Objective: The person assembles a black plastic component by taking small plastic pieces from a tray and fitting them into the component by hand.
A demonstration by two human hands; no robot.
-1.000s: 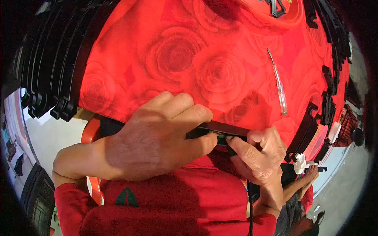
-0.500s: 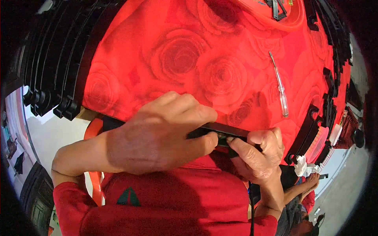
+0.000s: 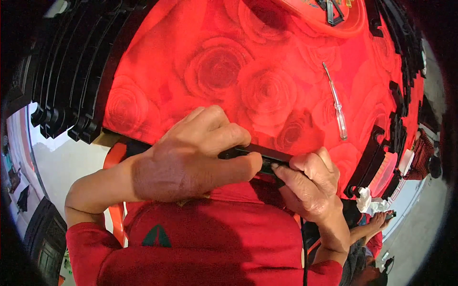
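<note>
One slim black part [image 3: 269, 153] is held at the near edge of the rose-patterned red tabletop [image 3: 162, 62]. The left hand [image 3: 186, 162] grasps its left portion in bent fingers; the right hand [image 3: 312, 186] grips its right end, thumb tip against it. Beyond lies a clear-handled screwdriver [image 3: 339, 112]; farther out, a red basin [image 3: 343, 31] and, leftward, long black strips [image 3: 83, 71].

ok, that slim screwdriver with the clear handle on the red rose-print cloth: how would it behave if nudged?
The slim, clear-handled screwdriver may roll or pivot, since its handle looks rounded. Probably stiff: the shaft looks like metal. Likely light, being slim throughout.
</note>
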